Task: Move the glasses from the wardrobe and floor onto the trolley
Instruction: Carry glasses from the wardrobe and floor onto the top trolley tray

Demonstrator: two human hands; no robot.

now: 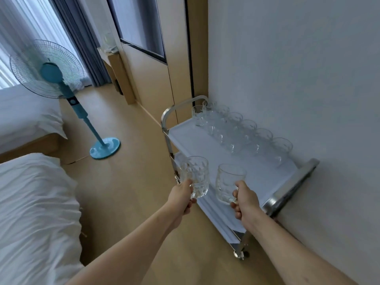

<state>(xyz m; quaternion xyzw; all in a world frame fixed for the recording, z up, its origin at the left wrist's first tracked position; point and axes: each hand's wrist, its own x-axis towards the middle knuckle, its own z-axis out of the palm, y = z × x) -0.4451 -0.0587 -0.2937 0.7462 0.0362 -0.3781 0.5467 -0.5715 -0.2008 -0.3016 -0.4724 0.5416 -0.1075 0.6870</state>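
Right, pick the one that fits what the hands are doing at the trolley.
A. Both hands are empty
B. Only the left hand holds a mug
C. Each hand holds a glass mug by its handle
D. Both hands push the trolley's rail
C: the left hand grips one glass mug and the right hand grips another mug, both held above the trolley.

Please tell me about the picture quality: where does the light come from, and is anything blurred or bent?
Head view: daylight enters through the curtains at upper left; wide-angle distortion tilts the wall and trolley; the fan and far glasses look soft; the mugs in the left hand and right hand are sharper.
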